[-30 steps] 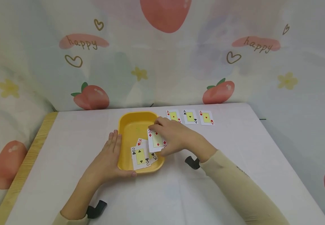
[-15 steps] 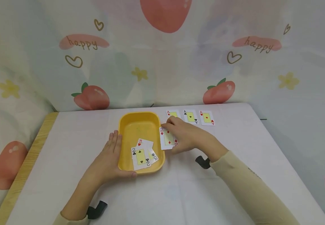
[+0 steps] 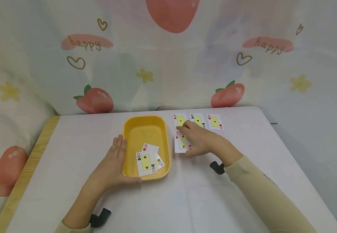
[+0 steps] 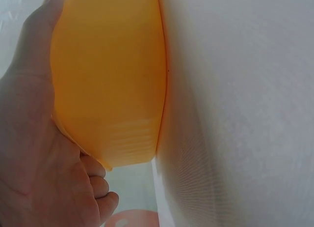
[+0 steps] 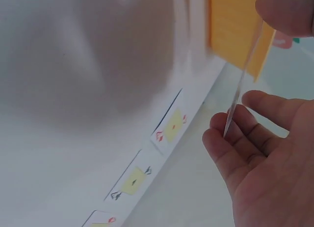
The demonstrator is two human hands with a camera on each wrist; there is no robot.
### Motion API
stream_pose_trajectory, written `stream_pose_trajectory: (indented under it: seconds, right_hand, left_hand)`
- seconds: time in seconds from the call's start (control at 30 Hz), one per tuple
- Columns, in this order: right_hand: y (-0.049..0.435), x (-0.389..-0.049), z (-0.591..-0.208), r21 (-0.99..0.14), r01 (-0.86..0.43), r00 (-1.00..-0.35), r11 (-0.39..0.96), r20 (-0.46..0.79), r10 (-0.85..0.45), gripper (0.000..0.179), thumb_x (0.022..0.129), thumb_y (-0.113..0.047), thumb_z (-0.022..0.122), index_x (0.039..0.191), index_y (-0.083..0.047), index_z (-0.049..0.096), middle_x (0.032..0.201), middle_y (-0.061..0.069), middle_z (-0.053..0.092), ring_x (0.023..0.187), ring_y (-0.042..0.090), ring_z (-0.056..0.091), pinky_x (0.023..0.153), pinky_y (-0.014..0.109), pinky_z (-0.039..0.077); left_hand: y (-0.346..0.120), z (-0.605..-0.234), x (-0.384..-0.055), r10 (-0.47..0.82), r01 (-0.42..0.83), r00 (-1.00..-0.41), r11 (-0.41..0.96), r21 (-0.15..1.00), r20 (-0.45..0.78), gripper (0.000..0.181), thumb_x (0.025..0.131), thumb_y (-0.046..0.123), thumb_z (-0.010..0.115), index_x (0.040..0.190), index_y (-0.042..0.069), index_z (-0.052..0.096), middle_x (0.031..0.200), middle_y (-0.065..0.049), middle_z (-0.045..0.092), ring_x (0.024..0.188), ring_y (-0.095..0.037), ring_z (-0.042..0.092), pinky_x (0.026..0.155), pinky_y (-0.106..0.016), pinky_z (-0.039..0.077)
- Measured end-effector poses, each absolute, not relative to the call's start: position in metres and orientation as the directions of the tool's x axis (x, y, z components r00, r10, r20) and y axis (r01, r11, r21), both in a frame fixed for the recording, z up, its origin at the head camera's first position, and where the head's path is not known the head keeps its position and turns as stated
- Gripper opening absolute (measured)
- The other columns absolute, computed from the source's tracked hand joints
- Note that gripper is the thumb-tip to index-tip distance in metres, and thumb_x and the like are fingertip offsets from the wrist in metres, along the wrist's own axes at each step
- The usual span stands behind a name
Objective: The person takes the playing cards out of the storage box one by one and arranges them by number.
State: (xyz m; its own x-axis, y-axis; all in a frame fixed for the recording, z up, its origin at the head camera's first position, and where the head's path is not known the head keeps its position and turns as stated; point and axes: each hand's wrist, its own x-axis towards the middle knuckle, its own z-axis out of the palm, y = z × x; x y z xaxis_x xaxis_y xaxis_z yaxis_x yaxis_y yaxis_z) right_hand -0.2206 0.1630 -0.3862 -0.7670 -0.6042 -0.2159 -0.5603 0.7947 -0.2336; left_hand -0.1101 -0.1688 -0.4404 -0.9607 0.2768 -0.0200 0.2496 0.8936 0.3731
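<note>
The left hand (image 3: 113,163), fingers straight, is touching the side of a yellow, rounded plastic tray (image 3: 137,132). Right of both, the right hand (image 3: 202,139) is pinching a white two-of-diamonds card (image 3: 182,143); beyond, three white ace cards (image 3: 215,122) are lying in a row.

A, 2, 3 on cards (image 3: 181,142); “happy” backdrop (image 3: 168,74)

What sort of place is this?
Probably a makeshift indoor tabletop booth, though the room beyond is hidden: a fruit-printed backdrop behind a white-covered table, with a yellow tray and row of aces.
</note>
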Motion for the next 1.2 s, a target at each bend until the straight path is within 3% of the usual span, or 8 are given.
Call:
stream_pose_trajectory:
  seconds: [0.33,0.87,1.2]
  right_hand:
    - [0.174,-0.231,-0.404,-0.229,-0.542,-0.782,0.808,-0.215,-0.585,0.095,0.070,-0.034,0.076,0.154,-0.012,0.038,0.126,0.004,0.045,0.105,0.016,0.047,0.091,0.031,0.050]
    - [0.177,-0.249,-0.428,-0.205,-0.575,-0.750,0.792,-0.255,-0.611,0.084,0.071,-0.028,0.074,0.149,-0.013,0.047,0.122,0.001,0.044,0.103,0.015,0.045,0.084,0.028,0.046]
    - [0.174,-0.256,-0.431,-0.136,-0.612,-0.742,0.779,-0.243,-0.625,0.082,0.069,-0.031,0.075,0.146,-0.016,0.050,0.125,-0.001,0.047,0.107,0.017,0.042,0.093,0.032,0.045]
  left_hand:
    - [-0.169,-0.441,-0.110,0.283,0.257,-0.959,0.894,0.366,-0.018,0.150,0.058,0.087,0.070,0.159,0.000,0.001,0.167,-0.015,-0.006,0.155,-0.032,-0.002,0.122,-0.052,0.020]
    - [-0.169,-0.441,-0.111,0.276,0.247,-0.961,0.895,0.370,-0.027,0.150,0.058,0.087,0.070,0.159,0.001,0.001,0.168,-0.014,-0.006,0.155,-0.032,-0.002,0.122,-0.051,0.020]
    - [-0.170,-0.442,-0.111,0.273,0.239,-0.961,0.900,0.365,-0.044,0.150,0.058,0.087,0.070,0.159,0.002,-0.001,0.168,-0.013,-0.009,0.155,-0.029,-0.005,0.123,-0.051,0.018]
